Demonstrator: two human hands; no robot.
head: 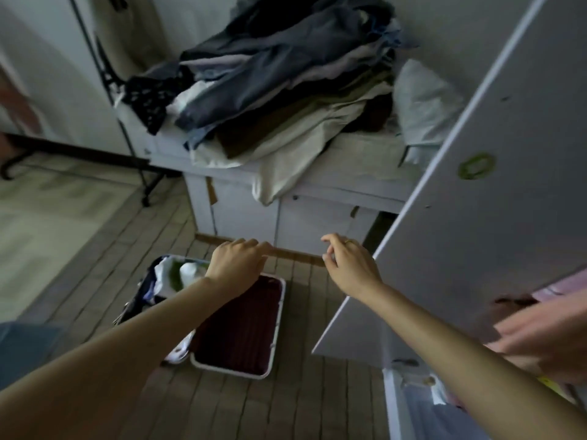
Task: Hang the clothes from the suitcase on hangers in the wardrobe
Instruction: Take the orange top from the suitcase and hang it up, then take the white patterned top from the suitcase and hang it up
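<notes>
An open suitcase (pixel 276 325) lies on the tiled floor below me. Its right half has a dark maroon lining and a white rim. Its left half holds crumpled white, green and dark clothes (pixel 173 276). My left hand (pixel 238 260) hovers above the suitcase with fingers loosely curled and holds nothing. My right hand (pixel 347 260) reaches forward to the right of it, fingers relaxed, a ring on one finger, also holding nothing. The white wardrobe door (pixel 482 173) stands open at the right. No hanger is in view.
A white cabinet (pixel 286 214) ahead carries a big pile of folded and loose clothes (pixel 286 84). A black metal stand (pixel 95 90) stands at the left. Pink fabric and a blurred hand (pixel 546 338) show at the right edge, beside the wardrobe.
</notes>
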